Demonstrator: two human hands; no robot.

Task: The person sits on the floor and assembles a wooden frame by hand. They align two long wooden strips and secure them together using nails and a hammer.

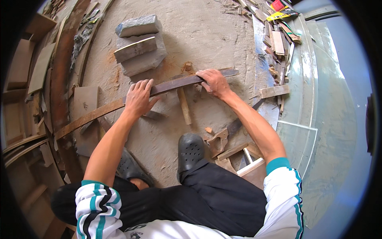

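A dark, narrow wooden strip (175, 83) lies across in front of me, above the floor. My left hand (138, 98) straddles its left part, fingers over the far side and thumb on the near side. Farther right, my right hand (216, 83) grips the same strip, fingertips on its top and thumb at the near edge. A longer brown wooden strip (93, 114) runs from near my left hand toward the lower left. Beneath the dark strip passes a pale wooden handle (184, 106); what it belongs to is partly hidden. A handsaw (219, 142) lies below my right forearm.
Grey stone blocks (139, 26) sit beyond my hands, a short board (136, 49) on them. Offcuts (277, 43) are piled at the right beside glass sheets (332, 99). Boards (63, 71) line the left. My shoes (191, 153) stand close below the strip.
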